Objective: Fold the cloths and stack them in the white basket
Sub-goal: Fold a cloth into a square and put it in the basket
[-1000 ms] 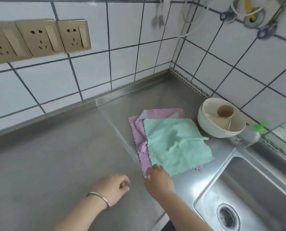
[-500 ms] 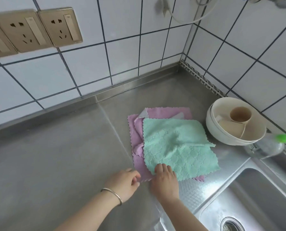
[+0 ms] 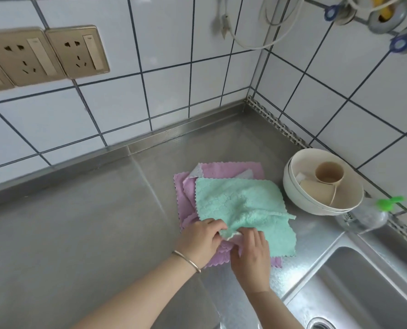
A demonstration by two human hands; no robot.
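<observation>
Two hands on one corner, head view: my left hand [image 3: 201, 241] (bangle [image 3: 187, 260] on the wrist) pinches the near-left corner of the green cloth [image 3: 239, 205], and my right hand [image 3: 251, 255] curls its fingers over that same lifted corner, right beside it. The green cloth lies on top of the pink cloths [image 3: 224, 170], a loose pile in the counter's [image 3: 79, 222] back-right area, near the sink [image 3: 364, 288] edge. Just right of the pile sits a cream bowl [image 3: 316, 205] by the wall, holding two beige cups [image 3: 329, 173]. A clear bottle [image 3: 366, 216] lies beside it.
</observation>
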